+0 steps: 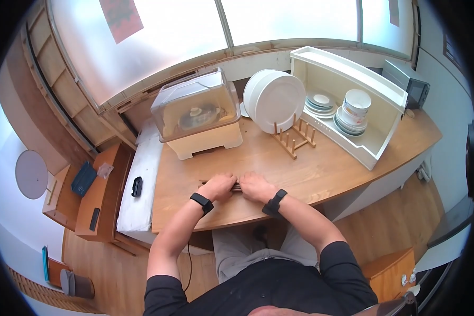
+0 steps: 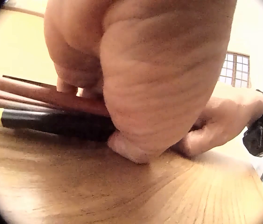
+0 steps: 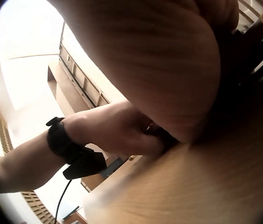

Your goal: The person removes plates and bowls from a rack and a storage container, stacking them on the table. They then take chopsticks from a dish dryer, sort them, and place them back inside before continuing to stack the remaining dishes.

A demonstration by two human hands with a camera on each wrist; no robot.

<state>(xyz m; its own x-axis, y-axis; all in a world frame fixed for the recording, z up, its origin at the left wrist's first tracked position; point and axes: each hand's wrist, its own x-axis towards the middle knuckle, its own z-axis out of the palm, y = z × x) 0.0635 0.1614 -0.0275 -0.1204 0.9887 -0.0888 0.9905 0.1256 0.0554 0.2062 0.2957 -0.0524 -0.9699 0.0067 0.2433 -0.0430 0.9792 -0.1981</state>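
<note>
Both hands meet over the wooden table [image 1: 295, 179], close to its front edge. My left hand [image 1: 221, 187] grips a bundle of slim sticks that look like chopsticks [image 2: 28, 90], reddish brown, with a thicker black one [image 2: 52, 122] lowest, close over the tabletop. Right beside it, my right hand [image 1: 255, 187] curls round the other end of the same bundle. Dark stick ends poke out past the right hand in the right wrist view. Most of the bundle's middle is hidden under the fingers.
Ahead stands a wooden peg rack [image 1: 292, 142], with large white plates [image 1: 282, 100] upright behind it. A cream dish cabinet [image 1: 366, 152] with stacked bowls and plates is at right. At back left sits a cream box with a clear lid [image 1: 195, 105]. A black object [image 1: 137, 187] lies far left.
</note>
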